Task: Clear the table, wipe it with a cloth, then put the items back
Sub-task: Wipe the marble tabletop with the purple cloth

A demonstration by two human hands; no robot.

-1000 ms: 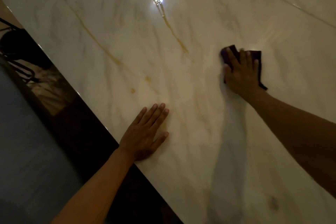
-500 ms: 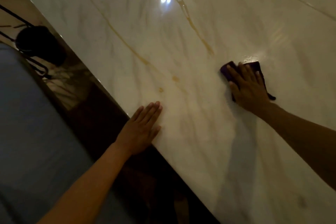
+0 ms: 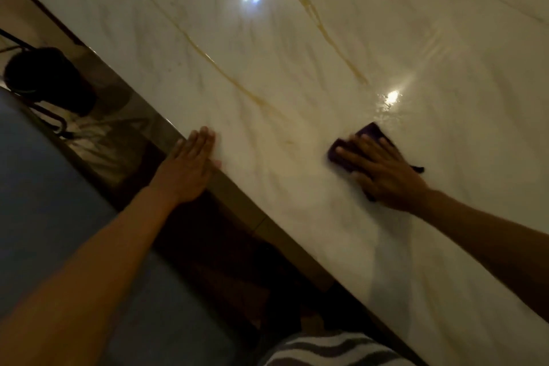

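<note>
glossy white marble table (image 3: 297,74), gold-veined, purple cloth (image 3: 371,134) flat on it

The left hand (image 3: 190,168) lies flat on the edge of the table (image 3: 267,68), fingers straight and close together. Its bare arm reaches up from the near side of the table. The right hand (image 3: 383,172) presses down flat farther in on the table, fingers spread, arm stretched out long.

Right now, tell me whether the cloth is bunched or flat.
Flat: the purple cloth lies pressed on the marble table under the right hand.
</note>
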